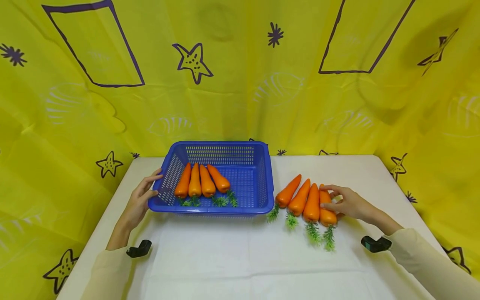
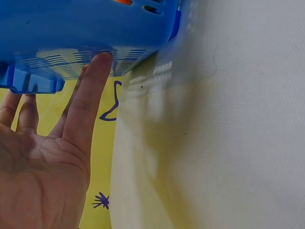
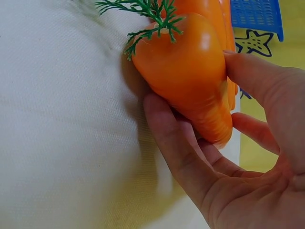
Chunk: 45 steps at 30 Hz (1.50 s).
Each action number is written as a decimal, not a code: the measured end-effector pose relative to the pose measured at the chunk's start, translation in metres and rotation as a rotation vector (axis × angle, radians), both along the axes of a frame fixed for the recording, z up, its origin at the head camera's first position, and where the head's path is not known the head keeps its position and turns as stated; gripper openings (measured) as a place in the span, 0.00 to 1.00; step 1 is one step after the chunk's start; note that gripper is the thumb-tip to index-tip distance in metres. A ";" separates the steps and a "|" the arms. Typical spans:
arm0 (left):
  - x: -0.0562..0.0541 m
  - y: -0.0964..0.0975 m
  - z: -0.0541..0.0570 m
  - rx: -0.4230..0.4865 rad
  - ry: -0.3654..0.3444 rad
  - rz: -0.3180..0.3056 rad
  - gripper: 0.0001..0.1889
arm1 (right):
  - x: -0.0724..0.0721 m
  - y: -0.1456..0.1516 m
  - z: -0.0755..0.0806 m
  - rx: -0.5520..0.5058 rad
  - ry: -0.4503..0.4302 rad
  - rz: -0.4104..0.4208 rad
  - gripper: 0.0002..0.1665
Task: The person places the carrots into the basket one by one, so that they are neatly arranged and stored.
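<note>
On the table's right part lies a row of several orange carrots with green leafy tops. My right hand holds the rightmost carrot, the thumb on its upper side and the other fingers curled around its outer side and under it. The right wrist view shows this carrot between thumb and fingers, its thick end toward the camera. A blue plastic basket stands left of the row, with several more carrots side by side inside. My left hand touches the basket's left side with fairly straight fingers.
A white cloth covers the table. Behind and at both sides hangs a yellow curtain with drawn starfish and fish. The basket's back rim stands close to the curtain. A black wrist camera sits on the right sleeve.
</note>
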State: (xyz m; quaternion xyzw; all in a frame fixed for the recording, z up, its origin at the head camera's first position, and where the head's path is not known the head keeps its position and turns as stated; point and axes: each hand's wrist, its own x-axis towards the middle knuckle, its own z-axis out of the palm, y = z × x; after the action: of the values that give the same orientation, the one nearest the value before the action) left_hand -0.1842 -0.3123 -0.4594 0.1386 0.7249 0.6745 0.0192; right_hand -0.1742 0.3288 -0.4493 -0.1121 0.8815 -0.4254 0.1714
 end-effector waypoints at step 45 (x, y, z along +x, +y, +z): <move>0.004 0.002 0.003 -0.027 0.007 0.010 0.24 | -0.019 0.002 0.089 0.074 -0.018 0.129 0.43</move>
State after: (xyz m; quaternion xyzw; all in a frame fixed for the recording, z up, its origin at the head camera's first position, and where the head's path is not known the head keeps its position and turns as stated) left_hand -0.1802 -0.3104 -0.4567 0.1373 0.7347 0.6642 0.0153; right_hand -0.1935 0.3312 -0.3600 -0.1584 0.8859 -0.3816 0.2107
